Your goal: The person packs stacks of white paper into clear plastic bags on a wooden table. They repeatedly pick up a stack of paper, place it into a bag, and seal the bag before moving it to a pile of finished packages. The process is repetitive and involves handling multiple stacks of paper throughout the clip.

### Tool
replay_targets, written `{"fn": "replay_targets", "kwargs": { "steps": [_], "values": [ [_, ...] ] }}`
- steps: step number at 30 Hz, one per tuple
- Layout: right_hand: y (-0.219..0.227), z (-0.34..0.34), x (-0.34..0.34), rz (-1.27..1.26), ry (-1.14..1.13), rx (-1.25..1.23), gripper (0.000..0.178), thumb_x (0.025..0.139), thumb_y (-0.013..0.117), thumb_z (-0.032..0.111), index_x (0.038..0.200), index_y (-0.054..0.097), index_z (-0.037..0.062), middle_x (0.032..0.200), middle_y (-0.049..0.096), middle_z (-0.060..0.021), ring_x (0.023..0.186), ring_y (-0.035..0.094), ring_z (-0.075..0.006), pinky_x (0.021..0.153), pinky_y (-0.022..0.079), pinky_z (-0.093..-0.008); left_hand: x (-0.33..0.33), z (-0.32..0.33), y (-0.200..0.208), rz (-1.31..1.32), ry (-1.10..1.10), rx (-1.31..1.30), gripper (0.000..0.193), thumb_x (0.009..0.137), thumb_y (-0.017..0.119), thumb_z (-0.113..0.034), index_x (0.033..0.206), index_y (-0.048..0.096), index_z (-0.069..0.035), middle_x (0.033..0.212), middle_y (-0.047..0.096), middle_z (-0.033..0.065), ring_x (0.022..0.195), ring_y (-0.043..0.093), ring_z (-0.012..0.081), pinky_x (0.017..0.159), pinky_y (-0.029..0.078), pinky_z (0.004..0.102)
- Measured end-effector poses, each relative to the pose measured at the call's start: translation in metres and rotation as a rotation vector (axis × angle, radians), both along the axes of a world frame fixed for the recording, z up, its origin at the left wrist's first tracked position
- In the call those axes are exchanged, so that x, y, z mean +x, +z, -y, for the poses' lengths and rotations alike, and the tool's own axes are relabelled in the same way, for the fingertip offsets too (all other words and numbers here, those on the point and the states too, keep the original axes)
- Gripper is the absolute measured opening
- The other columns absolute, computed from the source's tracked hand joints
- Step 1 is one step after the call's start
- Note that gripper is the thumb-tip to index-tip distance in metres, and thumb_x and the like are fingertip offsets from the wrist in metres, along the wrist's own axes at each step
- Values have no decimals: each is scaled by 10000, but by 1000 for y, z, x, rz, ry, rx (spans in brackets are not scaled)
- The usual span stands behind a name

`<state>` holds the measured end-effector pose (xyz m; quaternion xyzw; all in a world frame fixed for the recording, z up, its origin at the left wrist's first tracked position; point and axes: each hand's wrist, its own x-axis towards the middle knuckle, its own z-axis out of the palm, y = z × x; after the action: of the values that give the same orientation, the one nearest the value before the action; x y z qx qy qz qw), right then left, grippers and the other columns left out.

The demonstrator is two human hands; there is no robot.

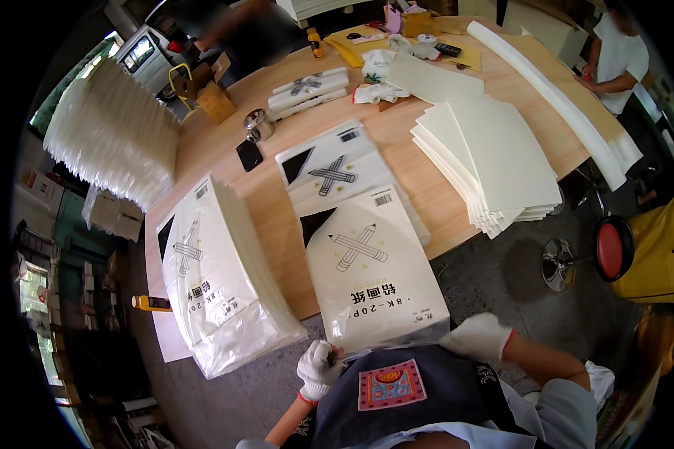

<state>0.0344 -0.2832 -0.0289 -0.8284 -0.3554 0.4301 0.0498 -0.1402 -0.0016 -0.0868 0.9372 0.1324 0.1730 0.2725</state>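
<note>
A clear plastic bag (367,280) printed with crossed pencils lies in front of me with white paper inside. Its near end overhangs the table edge and reaches my apron. My left hand (322,370), in a white knitted glove, pinches the bag's near left corner. At the near right corner, my gloved right hand (478,337) is closed on the bag's edge, its fingertips partly hidden. Under the bag's far end lie more printed plastic bags (329,168). A thick stack of filled paper packs (221,284) rests to the left, sticking out past the table edge.
White sheets (494,157) lie fanned at right, beside a long paper roll (547,97). A phone (249,156), metal pot (258,125) and rolled printed bags (307,91) sit farther back. A tall plastic-wrapped stack (112,135) stands left. A stool (558,262) is at right; another person (618,56) works beyond.
</note>
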Motion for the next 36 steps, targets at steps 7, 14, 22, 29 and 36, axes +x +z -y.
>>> {"fn": "replay_targets", "kwargs": {
  "steps": [7,14,22,29,36],
  "values": [
    [-92,-22,67,-719,-1054,399,374,941,467,368,1120,610,71,969,680,-64,801,660,-179,759,504,-304,47,-6,5,193,184,-62,242,701,675,-37,663,446,-106,619,490,67,477,497,249,449,401,355],
    [-142,-95,61,-908,-1292,1111,273,906,570,133,1140,578,-5,1006,628,-54,884,594,-110,748,491,-254,-2,-37,-22,-85,429,-144,170,677,581,36,717,442,-53,630,489,67,518,525,180,511,445,315],
    [-169,-143,84,-544,-1224,1026,332,870,628,275,1060,624,2,972,646,-54,891,584,-114,774,461,-263,62,30,-22,-171,304,-1820,462,900,595,-321,1219,465,-12,906,600,108,735,599,169,749,531,342],
    [-141,-129,96,-639,-1215,949,356,857,628,194,1136,577,-21,1036,646,-123,922,612,-170,787,483,-278,98,47,-3,-397,-547,-1228,247,935,516,-256,922,610,-28,793,612,50,688,589,120,679,465,256],
    [-163,-5,75,-894,-552,218,285,794,708,219,1022,642,60,797,665,-72,641,601,-101,567,485,-254,18,-38,-123,-435,424,-1902,289,893,512,-228,1037,625,-4,959,646,107,858,622,209,763,508,284]
  ]
}}
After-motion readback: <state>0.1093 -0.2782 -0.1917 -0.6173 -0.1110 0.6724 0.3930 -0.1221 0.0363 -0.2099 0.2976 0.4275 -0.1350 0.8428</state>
